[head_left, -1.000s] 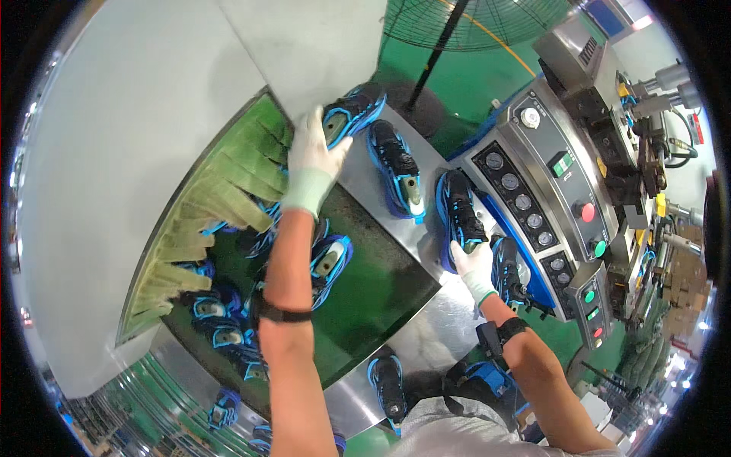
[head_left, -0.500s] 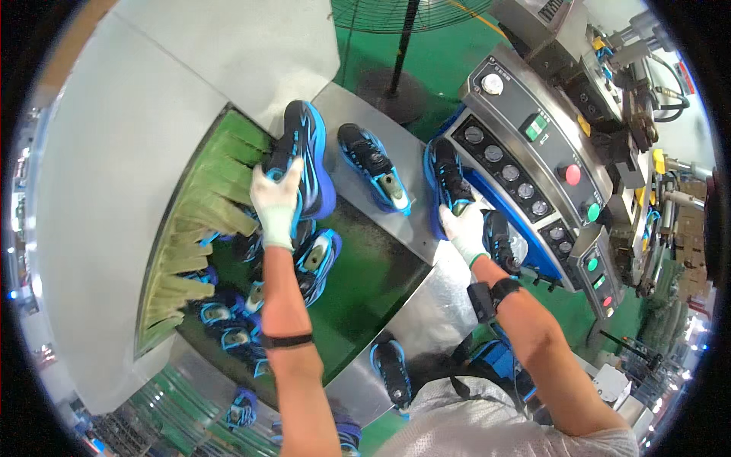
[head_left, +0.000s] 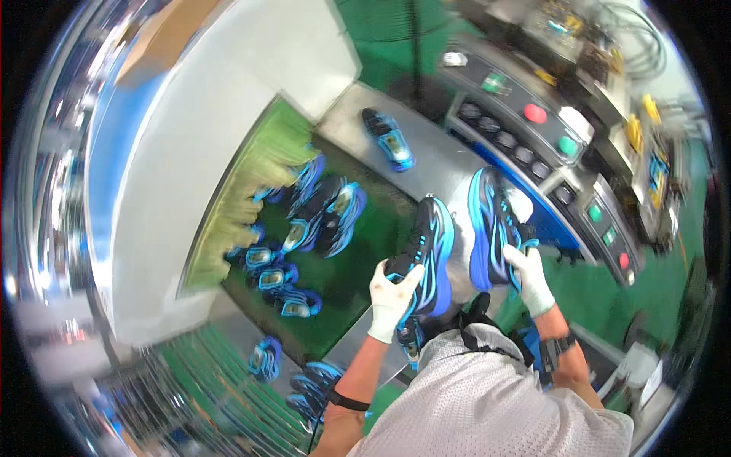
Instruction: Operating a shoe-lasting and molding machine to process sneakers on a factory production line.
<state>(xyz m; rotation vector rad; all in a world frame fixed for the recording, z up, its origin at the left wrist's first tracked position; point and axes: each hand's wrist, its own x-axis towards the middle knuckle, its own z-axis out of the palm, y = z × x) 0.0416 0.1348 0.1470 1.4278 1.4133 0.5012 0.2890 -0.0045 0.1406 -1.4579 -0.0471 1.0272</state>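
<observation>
My left hand (head_left: 393,299), in a white glove, grips a black and blue sneaker (head_left: 434,259) by its heel end, with the toe pointing away from me. To its right, my gloved right hand (head_left: 530,277) is closed around the heel of a second black and blue sneaker (head_left: 489,228). Both sneakers are held side by side in front of my body, a small gap between them. Partly hidden below my left hand is another shoe (head_left: 411,340). One more sneaker (head_left: 390,140) lies on the metal ledge beyond the held ones.
Several sneakers lie on the green conveyor belt (head_left: 365,259) at left, beside a curtain of green strips (head_left: 247,190) in a white housing (head_left: 179,183). More shoes (head_left: 314,388) sit near the lower left. A machine control panel (head_left: 499,84) with knobs and buttons stands at right.
My left hand has brought its sneaker from beside the strip curtain rightward and toward me. My right hand has drawn its sneaker off the ledge toward me. The view has shifted.
</observation>
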